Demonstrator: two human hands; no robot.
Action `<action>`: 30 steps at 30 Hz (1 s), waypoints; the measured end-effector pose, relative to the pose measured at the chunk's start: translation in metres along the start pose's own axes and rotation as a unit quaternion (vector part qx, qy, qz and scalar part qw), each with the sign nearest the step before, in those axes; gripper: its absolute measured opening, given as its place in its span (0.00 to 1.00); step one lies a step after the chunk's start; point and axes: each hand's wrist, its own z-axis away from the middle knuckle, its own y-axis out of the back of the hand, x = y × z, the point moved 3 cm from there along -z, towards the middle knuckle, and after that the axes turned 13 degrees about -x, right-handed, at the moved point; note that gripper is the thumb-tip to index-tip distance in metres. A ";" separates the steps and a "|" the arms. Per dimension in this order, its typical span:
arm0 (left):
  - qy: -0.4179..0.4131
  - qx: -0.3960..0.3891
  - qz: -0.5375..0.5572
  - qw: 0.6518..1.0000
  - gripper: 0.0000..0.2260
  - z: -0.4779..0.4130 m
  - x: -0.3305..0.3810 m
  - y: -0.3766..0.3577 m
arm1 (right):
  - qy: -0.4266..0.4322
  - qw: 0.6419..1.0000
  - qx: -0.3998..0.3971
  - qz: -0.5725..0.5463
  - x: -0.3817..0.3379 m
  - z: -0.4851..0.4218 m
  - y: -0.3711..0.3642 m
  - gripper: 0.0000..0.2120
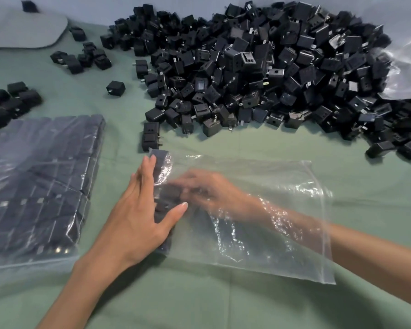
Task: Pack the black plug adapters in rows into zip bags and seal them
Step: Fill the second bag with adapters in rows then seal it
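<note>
green cloth (pixel 247 148) | adapters (pixel 259 67): black, cube-shaped, metal prongs | zip bag (pixel 282 222): clear

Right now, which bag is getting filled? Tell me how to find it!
Find the big heap of black plug adapters at the back of the green cloth. Just in front of it lies a clear zip bag with the right hand reaching inside and the left hand pressing its left end. Unlike the packed bag further left, it is nearly empty.
</note>
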 end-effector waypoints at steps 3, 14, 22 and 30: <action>0.006 -0.014 -0.009 1.000 0.44 0.000 0.001 0.002 | -0.039 0.993 0.036 -0.109 0.003 -0.004 0.003 0.07; -0.028 -0.038 -0.181 0.982 0.38 -0.004 0.009 -0.001 | -0.043 0.993 0.107 0.033 0.010 -0.006 -0.005 0.05; -0.032 -0.015 -0.209 0.977 0.35 -0.003 0.010 -0.003 | 0.040 0.991 0.083 0.097 0.015 -0.009 -0.007 0.11; -0.021 -0.025 -0.221 0.975 0.36 -0.004 0.011 -0.001 | -0.008 0.990 -0.003 0.137 0.008 -0.010 -0.006 0.08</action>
